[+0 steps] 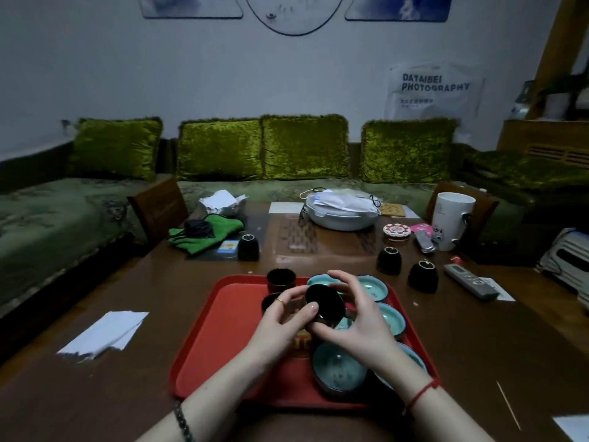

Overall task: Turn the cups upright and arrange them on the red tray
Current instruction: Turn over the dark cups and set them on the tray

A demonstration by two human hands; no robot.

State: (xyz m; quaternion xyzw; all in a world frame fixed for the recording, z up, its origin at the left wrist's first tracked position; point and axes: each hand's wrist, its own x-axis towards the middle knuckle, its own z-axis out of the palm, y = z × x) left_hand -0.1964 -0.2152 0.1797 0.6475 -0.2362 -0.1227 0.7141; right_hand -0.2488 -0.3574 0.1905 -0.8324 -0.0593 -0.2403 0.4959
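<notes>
A small black cup (325, 306) is held tilted above the red tray (216, 339), gripped between my left hand (283, 327) and my right hand (357, 320). On the tray stand two upright dark cups (280, 280) at the back left, and several teal-glazed bowls (339, 366) along the right side. Three black cups sit upside down on the table: one (248, 247) beyond the tray to the left, two (389, 260) (423, 276) to the right.
The wooden table holds a folded white paper (105, 333) at the left, a green cloth (207, 232), a white lidded pot (342, 210), a white mug (451, 220), a remote (470, 280) and a thin stick (508, 405). A green sofa runs behind.
</notes>
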